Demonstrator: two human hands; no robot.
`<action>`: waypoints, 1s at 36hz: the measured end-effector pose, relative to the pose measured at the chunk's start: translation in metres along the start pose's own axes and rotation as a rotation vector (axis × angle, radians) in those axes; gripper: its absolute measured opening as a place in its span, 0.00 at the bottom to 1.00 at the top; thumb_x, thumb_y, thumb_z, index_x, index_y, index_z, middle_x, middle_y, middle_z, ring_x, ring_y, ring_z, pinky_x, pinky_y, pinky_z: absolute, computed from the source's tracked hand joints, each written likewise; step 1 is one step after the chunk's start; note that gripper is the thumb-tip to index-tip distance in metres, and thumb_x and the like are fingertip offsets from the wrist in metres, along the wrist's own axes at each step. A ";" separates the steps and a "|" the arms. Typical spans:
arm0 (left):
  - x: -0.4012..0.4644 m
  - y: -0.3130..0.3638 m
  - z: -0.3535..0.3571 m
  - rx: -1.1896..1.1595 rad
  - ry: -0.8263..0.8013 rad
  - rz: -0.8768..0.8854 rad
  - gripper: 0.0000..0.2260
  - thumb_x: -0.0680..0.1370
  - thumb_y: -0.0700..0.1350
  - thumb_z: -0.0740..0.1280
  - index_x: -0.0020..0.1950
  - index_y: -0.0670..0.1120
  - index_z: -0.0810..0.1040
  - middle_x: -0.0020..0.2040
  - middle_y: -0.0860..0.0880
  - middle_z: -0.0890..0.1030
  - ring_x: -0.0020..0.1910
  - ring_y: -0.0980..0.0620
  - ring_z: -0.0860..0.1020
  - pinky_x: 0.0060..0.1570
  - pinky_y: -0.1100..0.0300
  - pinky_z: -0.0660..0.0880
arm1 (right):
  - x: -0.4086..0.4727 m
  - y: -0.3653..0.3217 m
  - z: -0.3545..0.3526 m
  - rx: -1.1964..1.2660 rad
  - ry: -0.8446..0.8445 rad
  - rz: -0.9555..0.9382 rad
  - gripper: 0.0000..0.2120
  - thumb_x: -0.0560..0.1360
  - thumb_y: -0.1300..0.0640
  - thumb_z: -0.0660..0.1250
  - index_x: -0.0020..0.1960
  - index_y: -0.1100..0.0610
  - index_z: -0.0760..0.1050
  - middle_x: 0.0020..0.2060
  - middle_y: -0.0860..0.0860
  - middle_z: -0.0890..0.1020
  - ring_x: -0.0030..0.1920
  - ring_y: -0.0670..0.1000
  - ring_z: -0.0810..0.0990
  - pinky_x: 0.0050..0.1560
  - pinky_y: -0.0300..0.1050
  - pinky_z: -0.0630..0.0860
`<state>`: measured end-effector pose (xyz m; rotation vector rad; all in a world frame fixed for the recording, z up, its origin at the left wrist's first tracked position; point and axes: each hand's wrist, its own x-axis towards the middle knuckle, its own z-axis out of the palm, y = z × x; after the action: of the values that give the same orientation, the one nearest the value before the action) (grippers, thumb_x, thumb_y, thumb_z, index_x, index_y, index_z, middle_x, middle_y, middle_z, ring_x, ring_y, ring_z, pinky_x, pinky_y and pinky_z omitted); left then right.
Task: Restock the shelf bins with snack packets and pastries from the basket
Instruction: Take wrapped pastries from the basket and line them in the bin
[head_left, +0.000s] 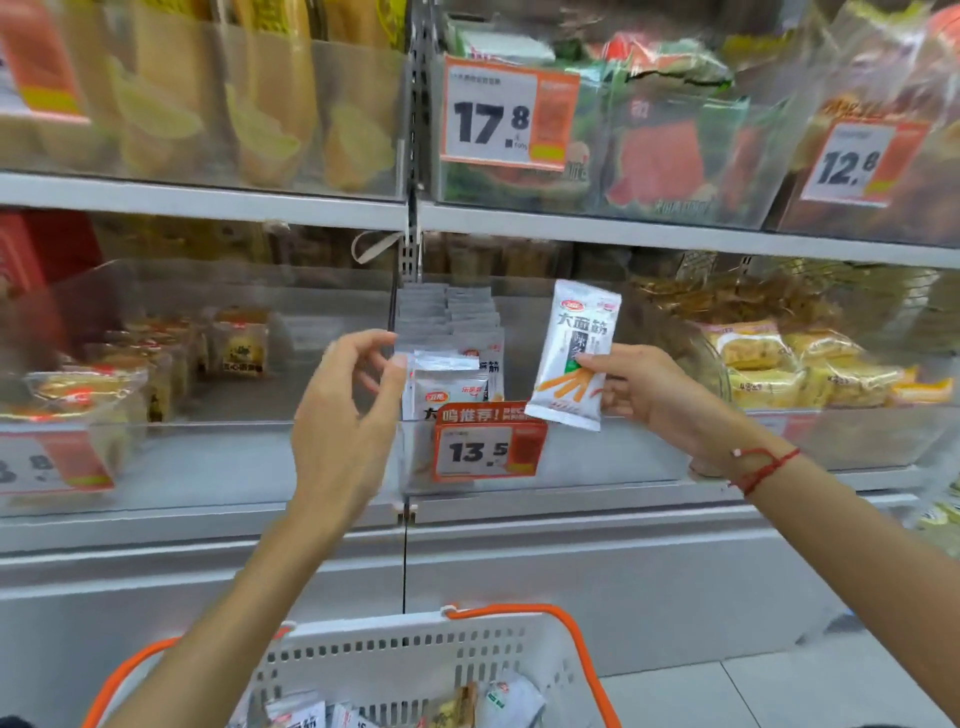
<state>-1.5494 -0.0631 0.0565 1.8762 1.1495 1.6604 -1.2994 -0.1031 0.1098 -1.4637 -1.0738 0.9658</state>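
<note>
A white snack packet (574, 353) with orange sticks printed on it stands upright before its bin (571, 457).

Both forearms reach up and forward. The left hand (343, 410) is raised, its fingers loosely curled, thumb and forefinger close together. The right hand (644, 395) pinches something between thumb and fingers; its wrist wears a red string.
</note>
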 end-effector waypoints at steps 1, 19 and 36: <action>0.007 -0.004 0.001 0.044 0.003 -0.016 0.09 0.80 0.49 0.62 0.60 0.54 0.74 0.49 0.58 0.76 0.44 0.61 0.73 0.42 0.67 0.68 | 0.008 -0.002 -0.002 -0.052 0.033 0.005 0.04 0.77 0.59 0.67 0.50 0.58 0.79 0.34 0.51 0.85 0.31 0.46 0.78 0.33 0.36 0.72; 0.026 -0.028 0.003 0.301 -0.228 -0.177 0.17 0.81 0.60 0.53 0.70 0.62 0.66 0.60 0.66 0.73 0.52 0.66 0.70 0.50 0.58 0.62 | 0.089 0.013 0.055 -0.879 -0.213 0.066 0.07 0.74 0.54 0.71 0.48 0.56 0.78 0.41 0.48 0.81 0.35 0.43 0.79 0.32 0.33 0.75; 0.026 -0.028 0.005 0.313 -0.224 -0.181 0.17 0.82 0.60 0.52 0.71 0.62 0.65 0.62 0.64 0.73 0.52 0.65 0.70 0.51 0.59 0.63 | 0.095 0.014 0.070 -0.875 -0.216 0.067 0.19 0.74 0.55 0.72 0.61 0.56 0.72 0.54 0.52 0.79 0.49 0.50 0.78 0.49 0.43 0.76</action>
<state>-1.5548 -0.0250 0.0511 2.0083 1.4979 1.1939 -1.3376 0.0060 0.0833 -2.1271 -1.7451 0.7278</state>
